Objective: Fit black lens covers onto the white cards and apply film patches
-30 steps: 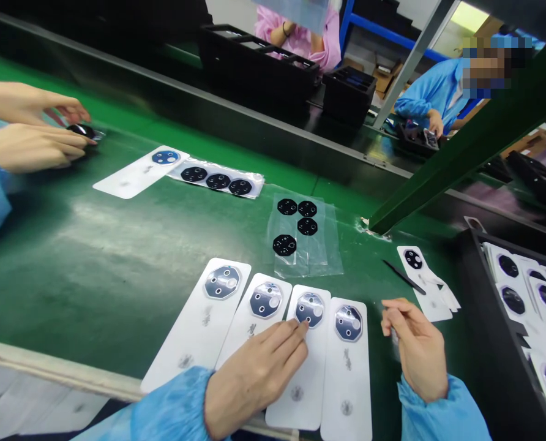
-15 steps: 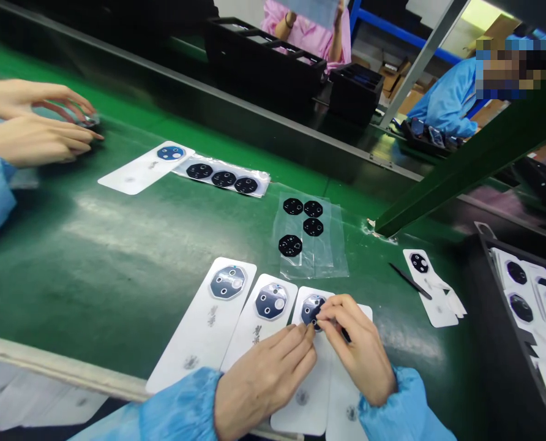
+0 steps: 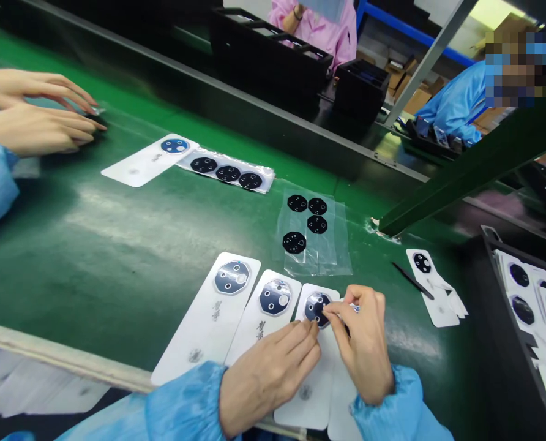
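Note:
Four or so white phone back covers lie side by side in front of me, the leftmost cover point(image 3: 194, 334) and the middle cover point(image 3: 250, 343) bearing dark octagonal camera pieces. My left hand point(image 3: 270, 373) rests across the third cover point(image 3: 307, 380), its bent fingertips pressing at the lower edge of that cover's dark octagonal camera piece point(image 3: 316, 306). At the right side of the same piece, my right hand point(image 3: 362, 340) pinches thumb and forefinger together. What sits in that pinch is too small to make out. A further cover lies partly hidden under my right hand.
Loose black octagonal pieces point(image 3: 294, 242) lie on clear film point(image 3: 341, 263). Beyond are a packed strip point(image 3: 228, 174) and another cover point(image 3: 138, 170). Black tweezers point(image 3: 413, 280) cross a cover at right, beside a black bin point(image 3: 488, 343). A co-worker's hands point(image 3: 38, 125) work at far left.
My right hand has lifted slightly and its wrist has turned more upright, its pinch drawn a little right of the octagonal piece. My left hand stays on the cover. The view has shifted slightly.

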`<state>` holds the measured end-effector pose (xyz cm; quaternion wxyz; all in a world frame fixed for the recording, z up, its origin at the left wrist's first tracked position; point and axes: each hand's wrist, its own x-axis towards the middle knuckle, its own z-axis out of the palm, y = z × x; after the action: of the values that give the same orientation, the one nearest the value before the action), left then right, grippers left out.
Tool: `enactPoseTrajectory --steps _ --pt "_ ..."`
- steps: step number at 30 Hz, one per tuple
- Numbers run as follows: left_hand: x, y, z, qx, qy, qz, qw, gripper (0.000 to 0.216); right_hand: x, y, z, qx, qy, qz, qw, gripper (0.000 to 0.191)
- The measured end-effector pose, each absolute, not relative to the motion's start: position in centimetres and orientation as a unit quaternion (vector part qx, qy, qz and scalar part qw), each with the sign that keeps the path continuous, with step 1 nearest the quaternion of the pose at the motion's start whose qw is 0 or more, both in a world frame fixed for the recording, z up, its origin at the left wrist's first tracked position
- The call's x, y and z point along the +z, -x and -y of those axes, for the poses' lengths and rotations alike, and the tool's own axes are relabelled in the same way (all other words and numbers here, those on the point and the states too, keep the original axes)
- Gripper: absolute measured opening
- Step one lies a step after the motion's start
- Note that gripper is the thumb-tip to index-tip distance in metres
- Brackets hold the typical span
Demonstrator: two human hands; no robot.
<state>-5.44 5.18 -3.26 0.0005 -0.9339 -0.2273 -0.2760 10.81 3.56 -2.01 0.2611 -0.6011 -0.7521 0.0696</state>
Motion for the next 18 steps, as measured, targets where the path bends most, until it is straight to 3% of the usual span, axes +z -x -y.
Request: enactPoseTrajectory --steps 18 --pt "-3.50 5.47 -5.09 -0.287 0.930 0.227 0.008 0.038 -1.44 -10.63 -3.53 0.012 0.576 0.782 0.239 0.026"
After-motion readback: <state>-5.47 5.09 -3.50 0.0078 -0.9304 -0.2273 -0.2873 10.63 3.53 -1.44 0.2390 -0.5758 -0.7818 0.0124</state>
